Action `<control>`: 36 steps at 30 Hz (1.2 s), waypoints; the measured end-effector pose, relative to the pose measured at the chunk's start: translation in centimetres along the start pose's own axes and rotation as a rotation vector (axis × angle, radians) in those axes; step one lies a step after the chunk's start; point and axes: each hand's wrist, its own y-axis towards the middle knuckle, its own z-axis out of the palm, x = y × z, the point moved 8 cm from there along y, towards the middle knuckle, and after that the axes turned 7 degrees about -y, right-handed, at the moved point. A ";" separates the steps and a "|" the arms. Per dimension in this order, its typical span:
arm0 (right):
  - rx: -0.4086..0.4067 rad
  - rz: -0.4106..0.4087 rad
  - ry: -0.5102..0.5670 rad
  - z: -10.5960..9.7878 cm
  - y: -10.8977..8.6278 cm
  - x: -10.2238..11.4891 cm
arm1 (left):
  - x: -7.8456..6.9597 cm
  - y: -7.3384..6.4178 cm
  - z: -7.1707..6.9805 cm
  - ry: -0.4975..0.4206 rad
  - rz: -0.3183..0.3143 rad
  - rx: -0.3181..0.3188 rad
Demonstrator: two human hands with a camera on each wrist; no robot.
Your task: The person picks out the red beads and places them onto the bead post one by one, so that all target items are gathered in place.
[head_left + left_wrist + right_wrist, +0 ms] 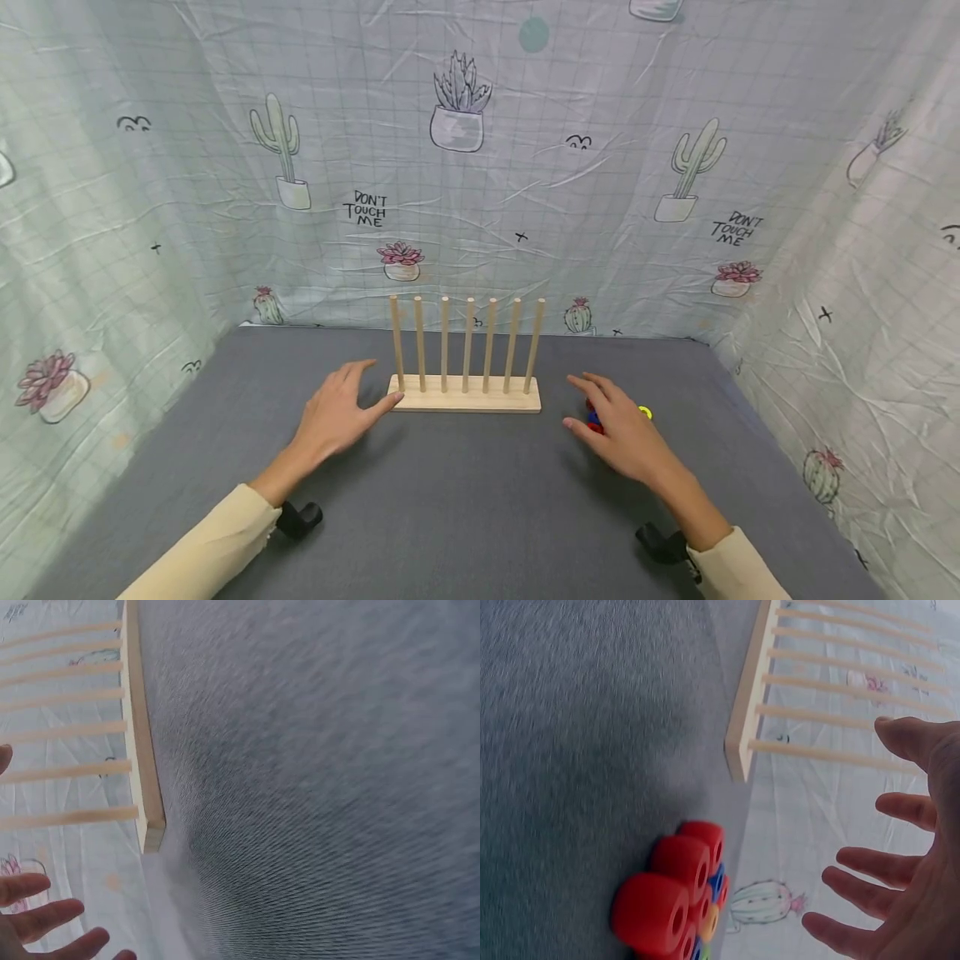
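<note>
A wooden peg rack stands upright on the table, its several thin dowels bare along one row. My left hand hovers at the rack's left end with fingers spread, the thumb overlapping the base's corner in the head view. To the right of the rack, my right hand is held with fingers apart over a cluster of beads, hiding most of them. The right wrist view shows large red beads with holes, beside smaller blue and yellow-orange ones. A yellow ring-shaped bead peeks out past the right hand.
The grey cloth-covered table reaches back to a hanging curtain printed with cacti, which also encloses both sides. Dark straps with a black mount sit at both wrists, below cream sleeves.
</note>
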 end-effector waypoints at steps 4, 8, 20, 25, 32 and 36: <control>0.008 0.031 0.026 -0.1 0.0 -1.3 | 1.0 0.9 0.5 -0.057 -0.072 0.042; 0.015 0.055 0.062 -0.2 0.1 -2.7 | 1.6 1.8 1.0 -0.158 -0.080 0.081; 0.022 0.081 0.149 -0.9 -0.2 -5.9 | 3.3 3.8 3.1 -0.416 -0.176 0.247; 0.016 0.083 0.153 -1.1 -0.3 -7.3 | 3.5 4.3 3.6 -0.455 -0.161 0.309; 0.034 0.111 0.181 -0.9 -0.6 -9.2 | 3.4 4.7 4.4 -0.433 -0.122 0.345; 0.053 0.125 0.195 -0.6 -0.4 -9.9 | 3.4 4.9 4.6 -0.435 -0.107 0.345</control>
